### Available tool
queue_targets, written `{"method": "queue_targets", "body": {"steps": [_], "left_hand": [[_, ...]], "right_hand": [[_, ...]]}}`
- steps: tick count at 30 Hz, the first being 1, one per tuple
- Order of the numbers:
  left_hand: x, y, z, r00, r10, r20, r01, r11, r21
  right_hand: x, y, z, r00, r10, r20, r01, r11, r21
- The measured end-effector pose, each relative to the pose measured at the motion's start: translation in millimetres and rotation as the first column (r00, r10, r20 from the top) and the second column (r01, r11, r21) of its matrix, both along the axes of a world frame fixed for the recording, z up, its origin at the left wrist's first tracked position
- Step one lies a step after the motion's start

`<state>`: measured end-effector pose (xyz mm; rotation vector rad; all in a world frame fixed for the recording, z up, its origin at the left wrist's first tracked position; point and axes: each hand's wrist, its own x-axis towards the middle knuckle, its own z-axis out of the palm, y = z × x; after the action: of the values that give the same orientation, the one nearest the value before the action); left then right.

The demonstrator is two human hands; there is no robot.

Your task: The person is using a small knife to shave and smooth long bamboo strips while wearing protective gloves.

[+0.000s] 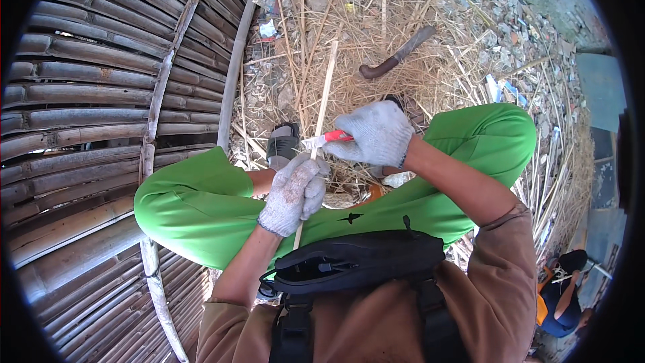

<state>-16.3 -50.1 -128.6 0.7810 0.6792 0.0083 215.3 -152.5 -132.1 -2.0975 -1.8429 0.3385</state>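
A long, pale bamboo strip (327, 87) runs from near my lap up and away over the ground. My left hand (293, 191), in a whitish knitted glove with brown stains, is closed round its lower part. In my gloved right hand (377, 136) is a red utility knife (337, 136). Its blade end lies at the strip, just above my left fingers. Whether the blade is cutting into the strip I cannot tell. Beyond my right hand, a machete (398, 52) with a dark brown curved handle rests on the shavings.
A slatted bamboo wall (101, 101) rises close on my left. Bamboo shavings (416, 84) and rubble cover the ground ahead. My green-trousered knees spread to both sides, and a black bag (359, 259) sits at my chest. Another person (563, 296) is at the lower right.
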Motion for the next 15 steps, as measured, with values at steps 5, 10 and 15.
{"method": "queue_targets", "body": {"steps": [5,10,15], "left_hand": [[-3,2,3,0.999,0.048,0.017,-0.047,0.998,-0.039],[-28,-20,-7,0.976,-0.217,0.008,0.217,0.975,-0.039],[-17,-2,-3,0.992,0.024,0.123,-0.003,0.987,-0.163]], "right_hand": [[29,13,-3,0.985,-0.046,0.167,0.019,0.987,0.159],[231,-18,17,0.658,-0.752,0.045,0.745,0.658,0.108],[165,-10,34,0.675,-0.724,-0.142,0.724,0.687,-0.055]]}}
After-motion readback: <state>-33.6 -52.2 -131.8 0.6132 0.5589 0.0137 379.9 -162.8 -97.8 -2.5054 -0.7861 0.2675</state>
